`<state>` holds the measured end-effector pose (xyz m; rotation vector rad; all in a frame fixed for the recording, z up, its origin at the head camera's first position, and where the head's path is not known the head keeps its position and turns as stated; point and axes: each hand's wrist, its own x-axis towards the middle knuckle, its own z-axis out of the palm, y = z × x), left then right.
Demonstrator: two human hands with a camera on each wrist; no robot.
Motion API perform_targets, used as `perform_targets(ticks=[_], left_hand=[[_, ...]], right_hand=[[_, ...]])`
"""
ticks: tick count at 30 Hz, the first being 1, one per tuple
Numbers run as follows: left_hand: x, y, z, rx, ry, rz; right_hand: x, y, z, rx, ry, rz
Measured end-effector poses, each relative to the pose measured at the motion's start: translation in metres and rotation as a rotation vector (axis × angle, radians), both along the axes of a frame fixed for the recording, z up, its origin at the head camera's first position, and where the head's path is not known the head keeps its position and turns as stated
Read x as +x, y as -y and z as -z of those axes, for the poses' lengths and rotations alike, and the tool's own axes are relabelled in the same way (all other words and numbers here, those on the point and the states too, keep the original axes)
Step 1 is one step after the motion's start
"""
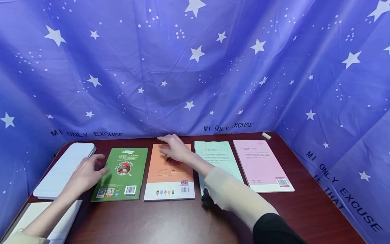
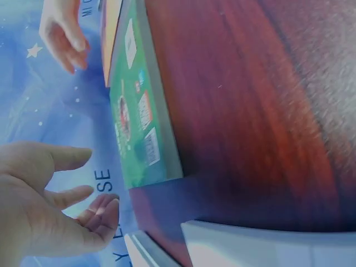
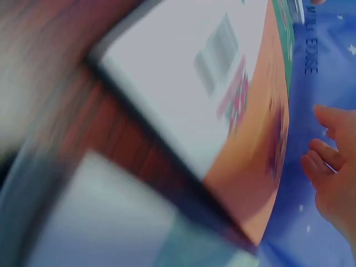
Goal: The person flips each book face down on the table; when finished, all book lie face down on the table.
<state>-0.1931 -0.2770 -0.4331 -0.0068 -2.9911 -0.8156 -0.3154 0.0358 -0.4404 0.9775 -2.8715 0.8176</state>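
Note:
My left hand (image 1: pixel 86 173) hovers between a white case (image 1: pixel 65 166) and a green book (image 1: pixel 120 178), its fingers loosely spread and holding nothing. In the left wrist view that hand (image 2: pixel 61 200) hangs over the table's far side, thumb apart from the fingers. My right hand (image 1: pixel 175 147) is above the top of an orange and white book (image 1: pixel 169 188), fingers extended and loosely bent. The right wrist view has the same hand (image 3: pixel 336 161) beyond the orange book (image 3: pixel 245 183), with nothing in its grasp. Both books lie flat, back covers up.
A mint-green book (image 1: pixel 216 152) and a pink book (image 1: pixel 259 162) lie to the right. A small white block (image 1: pixel 266 135) sits at the far right corner. A pale flat book or box (image 1: pixel 65 217) lies near left. Starry blue curtains (image 1: pixel 170 67) enclose the dark red table (image 1: pixel 146 223).

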Motion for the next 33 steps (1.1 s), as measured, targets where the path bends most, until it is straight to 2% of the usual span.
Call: perform_targets(ticks=[4, 16, 21, 27, 33], left_hand=[[-0.001, 0.001, -0.005, 0.021, -0.038, 0.004], [-0.005, 0.006, -0.013, 0.055, -0.070, 0.027], [-0.005, 0.010, -0.017, 0.035, -0.084, 0.034], [-0.007, 0.018, -0.019, -0.029, -0.109, 0.013], [-0.007, 0.026, -0.020, -0.043, -0.132, 0.013]], right_hand=[[-0.005, -0.023, -0.001, 0.013, 0.002, 0.007], [-0.010, -0.101, -0.018, 0.045, -0.049, 0.055], [-0.008, -0.126, -0.023, 0.047, -0.041, 0.102], [-0.007, -0.155, -0.029, 0.067, -0.072, 0.147], [-0.006, -0.182, -0.034, 0.078, -0.107, 0.189]])
